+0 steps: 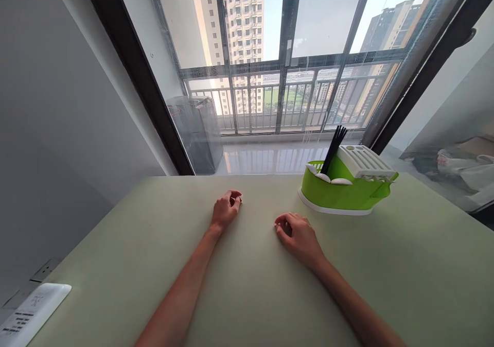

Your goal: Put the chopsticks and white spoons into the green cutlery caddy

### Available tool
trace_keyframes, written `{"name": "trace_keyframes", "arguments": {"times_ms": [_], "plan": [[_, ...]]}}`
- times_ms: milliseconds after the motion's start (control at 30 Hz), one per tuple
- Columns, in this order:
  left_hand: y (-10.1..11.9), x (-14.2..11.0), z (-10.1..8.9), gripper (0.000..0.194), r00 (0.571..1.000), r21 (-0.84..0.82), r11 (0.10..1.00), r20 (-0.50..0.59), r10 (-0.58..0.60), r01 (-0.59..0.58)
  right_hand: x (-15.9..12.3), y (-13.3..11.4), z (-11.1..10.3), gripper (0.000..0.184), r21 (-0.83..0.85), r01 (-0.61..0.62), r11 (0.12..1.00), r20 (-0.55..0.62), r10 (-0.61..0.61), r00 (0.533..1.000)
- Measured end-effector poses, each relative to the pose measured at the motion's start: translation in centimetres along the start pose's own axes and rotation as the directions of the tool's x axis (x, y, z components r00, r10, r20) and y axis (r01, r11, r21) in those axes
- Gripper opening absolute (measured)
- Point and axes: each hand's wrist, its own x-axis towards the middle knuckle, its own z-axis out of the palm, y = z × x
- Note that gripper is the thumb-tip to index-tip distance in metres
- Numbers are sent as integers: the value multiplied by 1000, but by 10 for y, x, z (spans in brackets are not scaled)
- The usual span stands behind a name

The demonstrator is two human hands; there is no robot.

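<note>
Both hands rest on the pale green table (239, 275). My left hand (226, 209) lies on its side near the table's middle, its fingers loosely curled and a gap showing between thumb and fingers. Nothing is visible in it. My right hand (299, 236) rests lower and to the right, curved the same loose way around a hollow that looks empty. Just beyond the right hand stands a green and white utensil holder (335, 195). Several black chopsticks (334, 149) lean upright in its left part, and a white slotted top (366, 161) covers its right part.
A white power strip (36, 311) lies at the table's left front edge, beside a wall socket (45, 270). Past the far edge is a glass window with a dark frame (135, 74). A covered grey appliance (195, 133) stands on the balcony behind the glass.
</note>
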Motion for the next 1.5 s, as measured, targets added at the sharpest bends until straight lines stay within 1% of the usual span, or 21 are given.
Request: {"name": "trace_keyframes", "arguments": {"times_ms": [500,967,1500], "plan": [[1,-1,0,20,1000,12,1000,-1,5,-5,-1,-3,-2,14,3,-22,1000,10,22,1000],[3,-1,-1,23,1000,21,1000,8,-5,5,-1,-1,-1,17,-4,-6,1000,16,6,1000],[1,0,0,22,1000,12,1000,7,7,-7,0,0,0,15,-5,-1,1000,11,1,1000]]}}
